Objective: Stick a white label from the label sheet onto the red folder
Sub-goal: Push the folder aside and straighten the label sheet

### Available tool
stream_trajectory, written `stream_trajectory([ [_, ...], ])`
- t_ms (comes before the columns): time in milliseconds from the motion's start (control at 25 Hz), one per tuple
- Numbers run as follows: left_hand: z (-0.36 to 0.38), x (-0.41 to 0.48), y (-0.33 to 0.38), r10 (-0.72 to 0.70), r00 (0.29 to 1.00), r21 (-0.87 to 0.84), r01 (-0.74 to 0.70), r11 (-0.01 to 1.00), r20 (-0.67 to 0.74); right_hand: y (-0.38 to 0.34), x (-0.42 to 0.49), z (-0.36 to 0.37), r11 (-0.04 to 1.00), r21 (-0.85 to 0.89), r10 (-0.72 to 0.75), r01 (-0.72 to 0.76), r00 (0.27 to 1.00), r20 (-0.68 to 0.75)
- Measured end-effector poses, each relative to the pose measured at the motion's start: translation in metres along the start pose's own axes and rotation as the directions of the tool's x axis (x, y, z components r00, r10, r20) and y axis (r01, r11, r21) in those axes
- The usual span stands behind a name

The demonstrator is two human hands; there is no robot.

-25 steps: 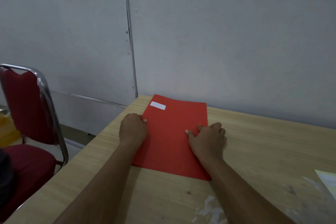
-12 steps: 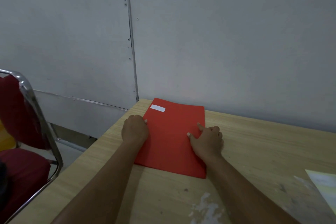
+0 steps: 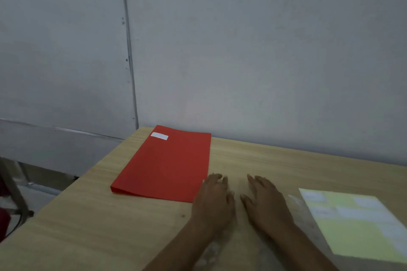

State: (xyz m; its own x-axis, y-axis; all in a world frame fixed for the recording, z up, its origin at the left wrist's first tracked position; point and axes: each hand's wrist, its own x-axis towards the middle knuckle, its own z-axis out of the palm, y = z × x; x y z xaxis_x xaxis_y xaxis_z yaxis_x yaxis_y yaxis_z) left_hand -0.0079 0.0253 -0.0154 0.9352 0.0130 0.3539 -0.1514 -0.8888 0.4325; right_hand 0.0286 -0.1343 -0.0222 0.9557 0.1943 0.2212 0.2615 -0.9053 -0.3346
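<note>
A red folder lies flat on the wooden table, a white label at its eleven o'clock corner. Both hands, left hand and right hand, rest spread and empty; the label sheet lies at three o'clock

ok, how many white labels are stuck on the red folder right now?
1. A white label sits at the far-left corner of the red folder. The rest of the cover shows bare; the underside is hidden.
</note>
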Motion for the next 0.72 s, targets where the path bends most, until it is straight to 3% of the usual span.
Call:
stream_trajectory([
  [160,0.029,-0.032,0.048,0.028,0.998,-0.022,-0.027,0.999,0.048,0.037,-0.041,-0.008,0.999,0.036,-0.006,0.004,0.998,0.064],
  [320,0.043,-0.038,0.053,0.041,0.992,0.103,-0.054,0.993,0.122,0.048,-0.059,-0.012,0.997,0.017,-0.078,0.076,0.99,0.12],
  [400,0.042,-0.04,0.053,0.029,0.991,0.095,-0.042,0.995,0.128,0.047,-0.061,-0.017,0.993,0.095,-0.084,0.072,0.989,0.125],
  [560,0.042,-0.038,0.058,0.044,0.993,0.088,-0.054,0.995,0.11,0.059,-0.067,-0.045,0.894,0.446,-0.054,0.033,0.998,0.033],
  [640,0.047,-0.033,0.073,0.089,0.987,0.04,-0.096,0.995,0.136,0.077,-0.074,-0.061,0.885,0.464,-0.015,0.034,0.999,-0.044],
  [720,0.056,-0.026,0.098,0.151,0.975,-0.007,-0.152,0.988,0.165,0.099,-0.081,-0.074,0.93,0.367,0.023,0.029,0.991,-0.135],
])
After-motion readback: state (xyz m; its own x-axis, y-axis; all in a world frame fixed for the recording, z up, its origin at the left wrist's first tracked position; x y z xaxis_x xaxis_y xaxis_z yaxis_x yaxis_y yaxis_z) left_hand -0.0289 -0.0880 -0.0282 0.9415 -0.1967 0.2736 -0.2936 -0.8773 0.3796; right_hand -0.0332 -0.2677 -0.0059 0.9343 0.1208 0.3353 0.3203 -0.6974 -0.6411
